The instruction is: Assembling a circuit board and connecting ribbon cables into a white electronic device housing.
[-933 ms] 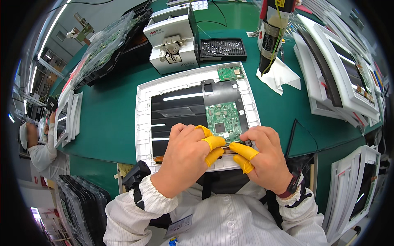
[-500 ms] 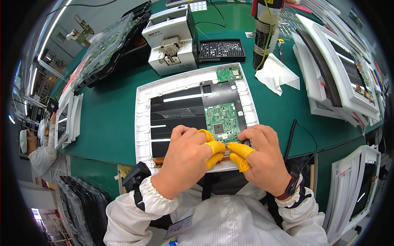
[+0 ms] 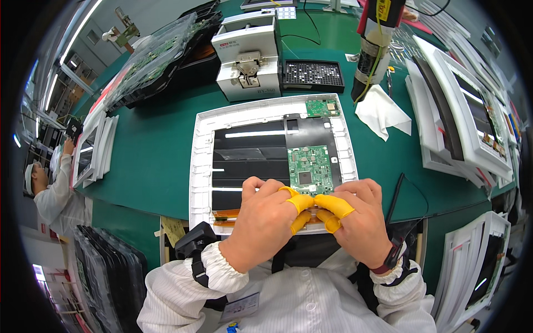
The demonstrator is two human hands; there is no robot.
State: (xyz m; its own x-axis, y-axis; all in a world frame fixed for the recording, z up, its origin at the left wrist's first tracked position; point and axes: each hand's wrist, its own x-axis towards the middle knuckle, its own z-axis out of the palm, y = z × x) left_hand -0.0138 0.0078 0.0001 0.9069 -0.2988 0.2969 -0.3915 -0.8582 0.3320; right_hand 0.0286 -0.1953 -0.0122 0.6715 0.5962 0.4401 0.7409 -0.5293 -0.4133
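Note:
On the bench in front of me lies a display panel in a white plastic frame (image 3: 201, 166), its back facing up. A green circuit board (image 3: 316, 161) is on its right half, with a smaller green board (image 3: 322, 108) at the far edge. Orange flex strips (image 3: 225, 216) run along the near edge. Yellow finger cots cover fingertips of both hands. My left hand (image 3: 265, 213) and my right hand (image 3: 361, 219) are closed, fingertips meeting at the board's near edge. Whatever they pinch there is hidden by the fingers.
Beyond the panel stand a white-and-black boxy machine (image 3: 248, 61) and a black gridded tray (image 3: 313, 76). A tape-wrapped cylindrical tool (image 3: 371, 64) hangs above a white cloth (image 3: 383, 114). Framed panels (image 3: 444, 116) are stacked right; a tray of circuit boards (image 3: 158, 64) leans left. A co-worker (image 3: 55, 194) sits far left.
The whole view has shifted, so the bench items sit slightly further right. Both hands stay pinched together at the board's near edge, and more orange flex shows beside my left hand.

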